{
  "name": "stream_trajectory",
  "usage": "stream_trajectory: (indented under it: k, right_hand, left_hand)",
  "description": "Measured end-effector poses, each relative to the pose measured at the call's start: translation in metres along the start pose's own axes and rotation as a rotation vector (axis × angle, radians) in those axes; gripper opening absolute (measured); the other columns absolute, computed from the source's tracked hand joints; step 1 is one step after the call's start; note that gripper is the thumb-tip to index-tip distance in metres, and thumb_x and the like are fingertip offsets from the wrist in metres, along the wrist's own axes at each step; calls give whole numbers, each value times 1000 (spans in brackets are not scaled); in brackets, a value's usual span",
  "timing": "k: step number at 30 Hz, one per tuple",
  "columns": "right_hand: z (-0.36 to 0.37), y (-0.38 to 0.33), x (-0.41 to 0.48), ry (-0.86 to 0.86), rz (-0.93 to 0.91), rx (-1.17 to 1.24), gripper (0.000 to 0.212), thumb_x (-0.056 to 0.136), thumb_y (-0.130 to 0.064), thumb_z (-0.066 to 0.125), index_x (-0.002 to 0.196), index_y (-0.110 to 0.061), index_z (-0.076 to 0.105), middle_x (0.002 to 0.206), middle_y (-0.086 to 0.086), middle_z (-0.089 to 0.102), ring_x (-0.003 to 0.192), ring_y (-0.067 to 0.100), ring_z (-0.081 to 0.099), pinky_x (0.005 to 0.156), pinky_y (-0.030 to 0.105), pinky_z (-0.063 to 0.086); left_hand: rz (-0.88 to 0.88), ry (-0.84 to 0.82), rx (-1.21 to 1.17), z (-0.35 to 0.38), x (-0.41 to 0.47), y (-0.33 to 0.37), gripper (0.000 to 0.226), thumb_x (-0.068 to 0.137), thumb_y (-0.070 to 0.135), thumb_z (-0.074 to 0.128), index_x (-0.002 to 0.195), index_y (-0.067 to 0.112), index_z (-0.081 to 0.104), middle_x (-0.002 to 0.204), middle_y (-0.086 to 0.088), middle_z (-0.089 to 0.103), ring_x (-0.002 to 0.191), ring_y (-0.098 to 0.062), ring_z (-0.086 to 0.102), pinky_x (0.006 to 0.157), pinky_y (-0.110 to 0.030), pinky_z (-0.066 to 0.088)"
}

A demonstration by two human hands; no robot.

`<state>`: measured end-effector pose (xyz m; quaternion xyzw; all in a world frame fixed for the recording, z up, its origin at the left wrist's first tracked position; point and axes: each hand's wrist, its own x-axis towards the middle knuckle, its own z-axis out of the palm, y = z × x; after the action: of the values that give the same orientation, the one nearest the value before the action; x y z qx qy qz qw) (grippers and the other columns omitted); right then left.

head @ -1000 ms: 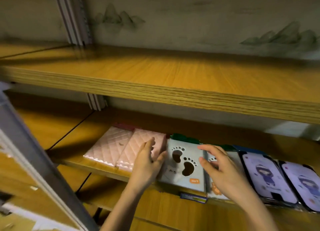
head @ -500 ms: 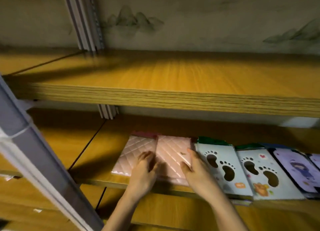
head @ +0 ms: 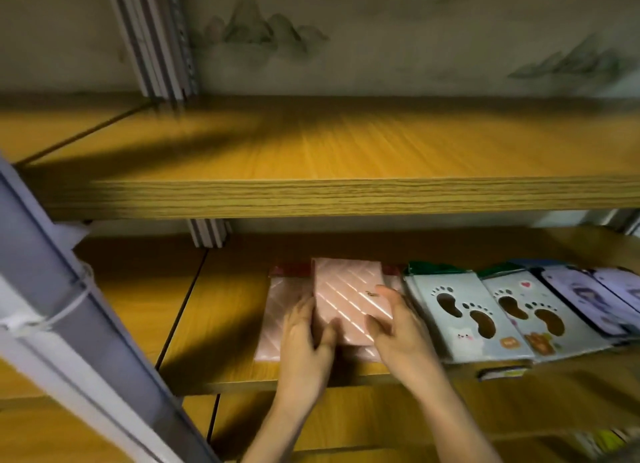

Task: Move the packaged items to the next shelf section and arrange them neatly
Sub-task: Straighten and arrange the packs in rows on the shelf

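I now have both hands on the pink pack (head: 349,301), which half a second ago lay flat beside its twin. My left hand (head: 306,338) and right hand (head: 398,331) curl round its near corners, lifting it over the second pink pack (head: 277,318). It looks ready to carry to the left section (head: 138,296).

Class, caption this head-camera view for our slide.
Both hands, left hand and right hand, grip a pink quilted package beside footprint-patterned packages.
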<state>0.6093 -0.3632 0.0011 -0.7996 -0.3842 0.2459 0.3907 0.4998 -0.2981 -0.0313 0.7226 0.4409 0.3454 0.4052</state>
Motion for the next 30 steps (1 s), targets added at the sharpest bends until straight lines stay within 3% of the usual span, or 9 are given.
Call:
stream_trajectory:
  k: [2,5,7,10,14,17,20,23,30]
  right_hand:
    - [15,-9,0,-37,-45,47,49,91,-16,53,135,-30,36,138,-4,45,103,9,55,81,24,50]
    - [42,-24,-2,-132,-52,62,54,92,-18,51,139,-33,30,135,-6,45,96,10,60,69,21,53]
    - [55,-29,-5,-171,-62,25,53,93,-19,49,139,-34,30,137,-5,44,97,6,57,68,18,51]
    - [62,-31,-9,-188,-48,-73,52,94,-21,47,141,-30,26,137,0,44,111,12,56,83,24,53]
    - [66,-34,-10,-178,-25,-154,60,96,-23,44,147,-26,13,146,7,35,122,20,51,97,33,50]
    - [69,-38,-7,-204,-20,-187,65,96,-22,44,148,-24,6,154,9,22,134,23,39,105,38,43]
    - [74,-38,-3,-173,-21,-206,63,95,-21,45,148,-22,11,154,9,23,138,25,31,108,39,39]
    - [80,-38,-5,-114,-43,-213,56,94,-20,48,144,-23,22,148,6,35,132,23,40,105,38,43]
    - [96,-45,-13,-116,-114,-177,51,92,-20,52,139,-26,33,142,-1,39,136,18,30,105,29,39]
  left_hand:
    - [-46,29,-47,-21,2,-6,49,87,31,54,133,23,41,134,4,47,124,-11,42,110,-36,33]
    - [-144,16,-57,-53,5,-18,51,88,29,54,135,17,39,125,9,47,117,-10,45,101,-27,32]
    - [-200,-41,-42,-67,6,-28,53,89,26,54,138,15,36,137,0,47,126,-18,43,104,-33,32]
    - [-208,-115,-43,-75,3,-31,55,89,20,54,140,20,31,141,2,43,131,-18,39,107,-35,30]
    - [-111,-207,14,-69,4,-26,68,88,9,55,144,21,17,125,19,29,122,1,28,106,-23,25]
    - [-98,-228,98,-63,8,-30,65,86,14,59,142,20,28,141,12,37,132,-9,34,113,-34,27]
    - [-143,-215,108,-65,10,-35,63,85,17,60,141,19,31,142,0,45,132,-16,39,110,-42,35]
    - [-154,-205,93,-71,7,-37,58,85,13,59,138,20,37,137,1,50,129,-14,43,109,-40,37]
    - [-228,-160,90,-93,1,-48,57,86,11,57,138,20,35,136,0,49,126,-18,45,105,-39,38]
